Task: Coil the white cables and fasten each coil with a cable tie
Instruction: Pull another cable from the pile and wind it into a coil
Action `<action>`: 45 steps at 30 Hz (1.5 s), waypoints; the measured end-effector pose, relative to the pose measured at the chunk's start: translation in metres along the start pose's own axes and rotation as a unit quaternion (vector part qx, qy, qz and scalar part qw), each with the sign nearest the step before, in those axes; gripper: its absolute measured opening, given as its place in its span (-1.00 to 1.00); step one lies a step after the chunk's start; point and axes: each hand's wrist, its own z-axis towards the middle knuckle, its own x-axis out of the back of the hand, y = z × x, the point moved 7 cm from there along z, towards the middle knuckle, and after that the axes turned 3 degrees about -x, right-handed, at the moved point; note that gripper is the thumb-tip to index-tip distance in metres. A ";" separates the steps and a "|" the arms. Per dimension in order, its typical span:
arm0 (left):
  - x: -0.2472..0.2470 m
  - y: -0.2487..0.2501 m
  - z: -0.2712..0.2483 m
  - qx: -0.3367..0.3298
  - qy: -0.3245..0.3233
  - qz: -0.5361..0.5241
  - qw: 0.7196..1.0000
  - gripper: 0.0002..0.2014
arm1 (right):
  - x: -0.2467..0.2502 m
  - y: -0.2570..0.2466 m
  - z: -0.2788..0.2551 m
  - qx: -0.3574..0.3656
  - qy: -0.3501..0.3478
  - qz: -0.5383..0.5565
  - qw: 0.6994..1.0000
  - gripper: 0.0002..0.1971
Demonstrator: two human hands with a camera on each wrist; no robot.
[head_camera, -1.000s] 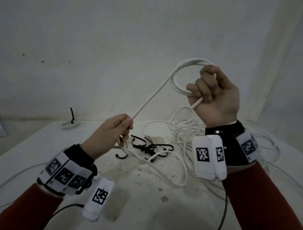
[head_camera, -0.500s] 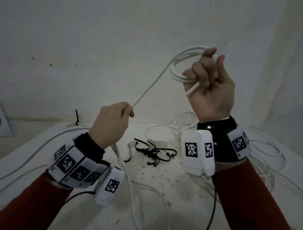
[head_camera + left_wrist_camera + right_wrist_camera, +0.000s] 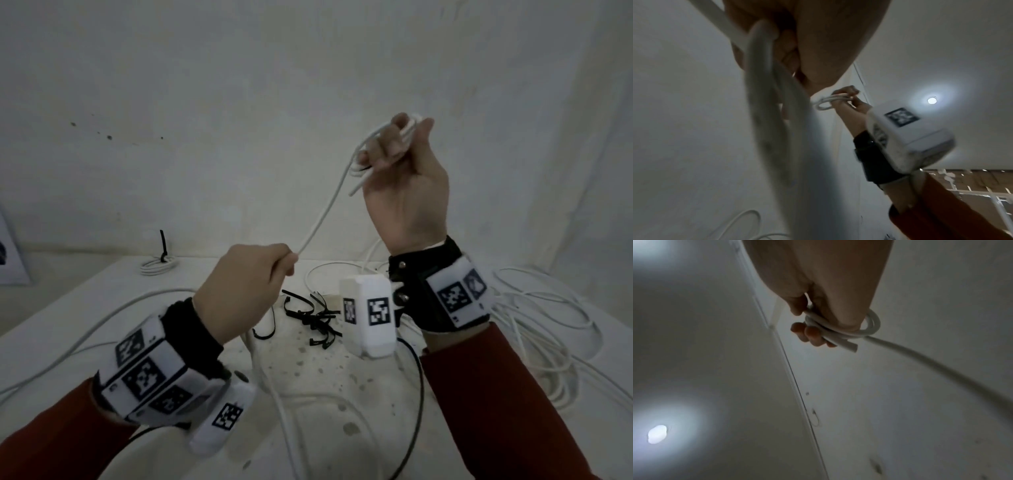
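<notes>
Head view only: white table [image 3: 68, 318] with loose white cable heaped at right [image 3: 534, 329], black cable ties [image 3: 310, 313] in a small pile at centre, a finished coil [image 3: 159, 267] with an upright black tie at far left.

Left wrist view only: ceiling lamp [image 3: 932, 100], and the white camera box [image 3: 906, 138] strapped under the right wrist. Right wrist view only: cut cable end [image 3: 852, 347] poking out just past the fingertips [image 3: 812, 334], two or so small loops wound round them.

Right hand [image 3: 407, 192] raised high at right, palm toward the wearer, fingers curled and closed on a small coil of white cable [image 3: 363, 150], thumb up against the loops. Left hand [image 3: 239, 291] lower and nearer, left of centre, back of hand up, fist closed round the same cable; strand rising tight from its thumb side up to the coil [image 3: 325, 212], the rest dropping below the fist to the table. Both forearms in red sleeves, tagged bands at the wrists.
</notes>
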 end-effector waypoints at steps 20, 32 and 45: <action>0.049 -0.092 0.020 0.150 0.011 0.146 0.978 -0.56 | 0.033 0.029 -0.036 -0.272 -0.010 -0.186 0.944 -0.59; -0.014 -0.011 -0.018 -0.041 -0.120 0.149 0.981 -0.58 | 0.012 0.029 -0.018 -0.032 0.027 0.066 0.997 -0.67; 0.019 0.007 -0.016 -0.179 -0.109 0.089 0.974 -0.62 | -0.005 0.082 -0.029 0.015 -0.202 -0.788 0.581 -0.83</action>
